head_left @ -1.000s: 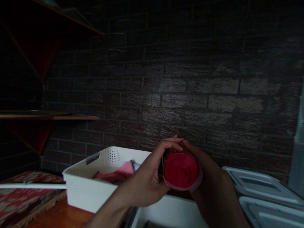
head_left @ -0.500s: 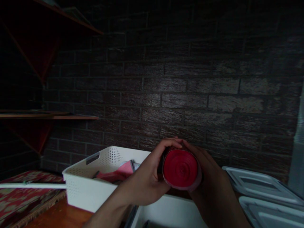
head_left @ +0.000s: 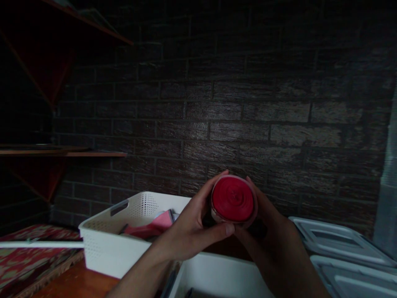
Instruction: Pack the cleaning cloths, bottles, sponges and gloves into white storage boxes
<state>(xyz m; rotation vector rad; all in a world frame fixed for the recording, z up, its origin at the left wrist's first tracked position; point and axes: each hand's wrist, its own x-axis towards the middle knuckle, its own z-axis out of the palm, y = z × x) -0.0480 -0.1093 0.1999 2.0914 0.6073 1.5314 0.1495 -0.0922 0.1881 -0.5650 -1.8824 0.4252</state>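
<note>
A thick red roll (head_left: 233,198) with a spiral-wound end and a pale wrapper edge is held up end-on; whether it is bags or other sheeting I cannot tell. My left hand (head_left: 198,229) wraps its left side, with the thumb below the end. Around the right side curls my right hand (head_left: 273,231), mostly in shadow. Below them stands a white bin (head_left: 223,269), dark inside, with a small dark item at its bottom. To the left, a white perforated basket (head_left: 114,250) contains pink cloth (head_left: 155,225) and other items that are partly hidden.
Two grey lids (head_left: 344,238) lie at the right. A red patterned cloth (head_left: 27,265) and a white rod (head_left: 40,244) are at the left on the wooden surface (head_left: 74,285). Wooden shelves (head_left: 93,154) jut out from the dark brick wall (head_left: 226,111).
The roll has been raised slightly and turned in my hands. My left thumb now shows beneath its end, and the fingers have shifted around the sides.
</note>
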